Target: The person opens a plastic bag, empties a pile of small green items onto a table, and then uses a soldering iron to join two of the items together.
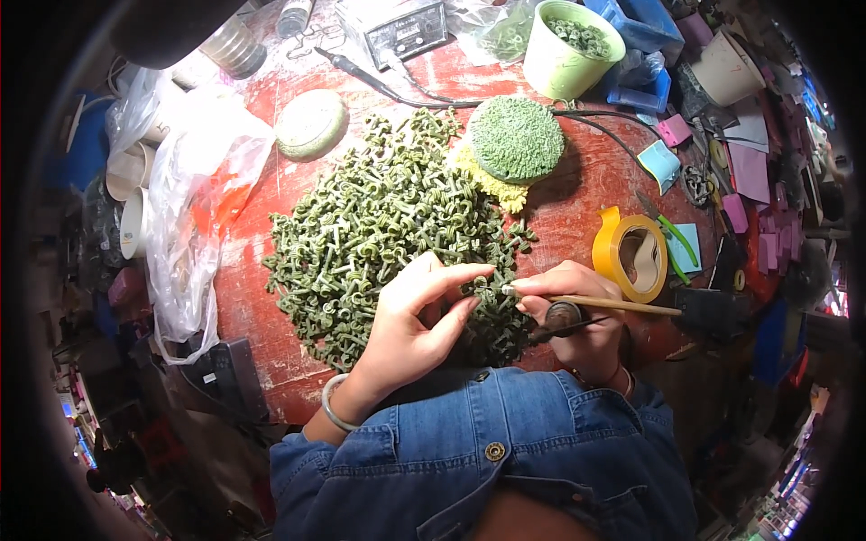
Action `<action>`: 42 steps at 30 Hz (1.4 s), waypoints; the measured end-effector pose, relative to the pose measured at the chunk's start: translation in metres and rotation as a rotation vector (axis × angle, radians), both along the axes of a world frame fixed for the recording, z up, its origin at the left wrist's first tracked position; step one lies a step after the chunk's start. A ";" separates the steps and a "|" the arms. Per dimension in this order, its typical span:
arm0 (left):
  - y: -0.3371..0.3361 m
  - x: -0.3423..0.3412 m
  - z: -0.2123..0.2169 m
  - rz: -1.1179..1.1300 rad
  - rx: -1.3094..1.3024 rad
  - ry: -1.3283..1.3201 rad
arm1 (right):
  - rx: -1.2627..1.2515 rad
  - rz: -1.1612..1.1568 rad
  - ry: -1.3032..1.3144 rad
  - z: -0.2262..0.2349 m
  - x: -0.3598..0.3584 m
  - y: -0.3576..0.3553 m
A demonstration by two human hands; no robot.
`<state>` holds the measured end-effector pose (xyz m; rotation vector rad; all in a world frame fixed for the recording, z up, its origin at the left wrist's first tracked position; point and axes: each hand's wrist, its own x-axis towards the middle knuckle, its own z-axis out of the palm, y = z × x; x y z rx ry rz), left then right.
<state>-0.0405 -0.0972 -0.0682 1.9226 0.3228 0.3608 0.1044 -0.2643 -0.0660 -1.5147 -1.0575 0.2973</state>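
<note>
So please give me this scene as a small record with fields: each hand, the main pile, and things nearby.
left hand: pinches one small green curled piece
right hand: holds thin wooden stick and dark soldering iron
pile: heap of small green curled pieces on red table
nearby: yellow tape roll, round green textured disc, pale green cup

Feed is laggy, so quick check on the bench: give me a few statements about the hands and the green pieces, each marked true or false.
1. The left hand pinches a small green piece at the edge of the pile. True.
2. The right hand is empty. False: its grip holds a thin wooden stick and a dark-handled tool.
3. The yellow tape roll lies left of the pile. False: it lies on the right.
4. The pale green cup holds green pieces. True.
</note>
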 end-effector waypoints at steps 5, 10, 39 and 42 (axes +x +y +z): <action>0.000 0.000 -0.003 -0.001 0.016 -0.009 | -0.004 -0.060 -0.024 0.001 -0.001 0.000; -0.002 0.001 -0.006 0.000 0.000 -0.032 | -0.009 -0.098 0.009 0.000 -0.004 0.002; -0.006 0.000 -0.001 0.027 -0.522 0.028 | -0.234 -0.043 0.314 -0.019 0.000 0.002; -0.005 -0.002 -0.006 -0.021 -0.484 0.079 | -0.224 -0.020 0.337 -0.017 0.001 -0.002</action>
